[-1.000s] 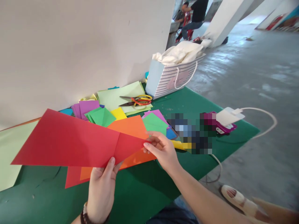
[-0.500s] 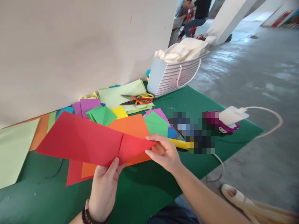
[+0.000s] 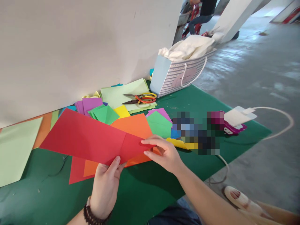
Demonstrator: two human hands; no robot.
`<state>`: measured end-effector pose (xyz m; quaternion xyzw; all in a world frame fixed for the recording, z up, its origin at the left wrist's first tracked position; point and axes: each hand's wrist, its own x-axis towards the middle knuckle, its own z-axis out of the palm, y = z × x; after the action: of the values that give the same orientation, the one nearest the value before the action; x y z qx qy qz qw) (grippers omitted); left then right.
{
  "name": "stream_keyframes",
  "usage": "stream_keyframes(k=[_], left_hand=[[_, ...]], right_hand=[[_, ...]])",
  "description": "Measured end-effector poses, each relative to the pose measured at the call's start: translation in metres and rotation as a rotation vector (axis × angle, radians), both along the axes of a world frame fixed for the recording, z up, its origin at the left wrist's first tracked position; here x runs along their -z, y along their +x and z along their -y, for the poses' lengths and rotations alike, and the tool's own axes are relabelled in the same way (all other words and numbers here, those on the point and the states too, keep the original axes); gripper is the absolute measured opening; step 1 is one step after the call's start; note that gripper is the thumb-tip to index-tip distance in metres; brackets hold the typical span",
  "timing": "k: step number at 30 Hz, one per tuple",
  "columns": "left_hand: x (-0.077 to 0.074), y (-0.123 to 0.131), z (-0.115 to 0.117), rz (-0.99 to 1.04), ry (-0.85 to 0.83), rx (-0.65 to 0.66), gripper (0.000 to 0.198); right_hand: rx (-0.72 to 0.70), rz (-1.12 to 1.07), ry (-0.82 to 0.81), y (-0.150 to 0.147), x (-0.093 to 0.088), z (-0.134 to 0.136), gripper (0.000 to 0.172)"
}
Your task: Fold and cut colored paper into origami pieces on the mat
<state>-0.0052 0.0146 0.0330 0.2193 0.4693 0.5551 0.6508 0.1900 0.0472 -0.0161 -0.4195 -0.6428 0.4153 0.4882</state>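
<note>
Your left hand (image 3: 105, 184) grips the red sheet (image 3: 86, 137) at its lower edge, thumb pressed on the upper face and fingers closed beneath. Your right hand (image 3: 164, 153) pinches the sheet's right tip between thumb and fingers. The red sheet is held tilted just above the green mat (image 3: 145, 190), with a crease crossing it near that tip. Directly under the red sheet lie an orange sheet (image 3: 133, 125) and a second red piece (image 3: 76, 170), flat on the mat. Left of the red sheet lies a pale green sheet (image 3: 16, 147). Just beyond the red sheet sit folded green squares (image 3: 104, 114), purple squares (image 3: 90, 103) and a yellow square (image 3: 122, 111); farther beyond it, scissors (image 3: 140, 98) rest on a light green sheet (image 3: 117, 95). Well beyond and right of the red sheet stands a striped gift bag (image 3: 175, 78) stuffed with cream cloth (image 3: 187, 50). Right of the red sheet, a white cable (image 3: 276, 109) runs off the mat
</note>
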Motion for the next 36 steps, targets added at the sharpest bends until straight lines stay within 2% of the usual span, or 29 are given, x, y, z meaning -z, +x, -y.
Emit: stream_keyframes(k=[5,6,10,13,18,21,23,26,28,32,36], left_hand=[[0.001,0.001,0.003,0.007,-0.047,0.054,0.041],[0.001,0.001,0.004,0.011,-0.068,0.084,0.041],[-0.001,0.004,0.01,0.036,-0.119,0.189,0.04],[-0.001,0.006,0.012,0.04,-0.129,0.186,0.035],[-0.001,0.008,0.01,0.019,-0.137,0.169,0.017],[-0.004,0.007,0.012,0.038,-0.125,0.288,0.019],[-0.007,0.005,0.014,0.067,-0.113,0.415,0.028],[-0.01,0.002,0.016,0.068,-0.079,0.538,0.041],[-0.01,0.002,0.014,-0.012,-0.084,0.499,0.041],[-0.003,0.008,0.006,-0.213,-0.134,0.325,0.029],[0.003,0.009,0.001,-0.116,-0.103,0.039,0.025]], right_hand=[[-0.063,-0.124,0.059,0.004,0.0,0.002,0.053],[-0.087,-0.143,0.071,0.005,0.0,0.001,0.054],[-0.133,-0.068,0.102,0.006,0.001,-0.003,0.027],[-0.132,0.012,0.144,0.006,0.002,-0.006,0.012],[-0.054,0.125,0.143,0.008,0.001,-0.006,0.014],[-0.028,0.102,0.103,0.005,0.001,-0.004,0.016],[0.029,0.002,0.004,0.001,0.001,-0.003,0.02],[0.067,-0.147,-0.143,-0.003,0.001,-0.002,0.041],[0.013,-0.156,-0.189,-0.003,0.001,-0.002,0.045],[-0.067,-0.113,-0.219,-0.002,-0.003,-0.002,0.036],[0.138,-0.277,-0.163,-0.019,-0.015,0.013,0.035]])
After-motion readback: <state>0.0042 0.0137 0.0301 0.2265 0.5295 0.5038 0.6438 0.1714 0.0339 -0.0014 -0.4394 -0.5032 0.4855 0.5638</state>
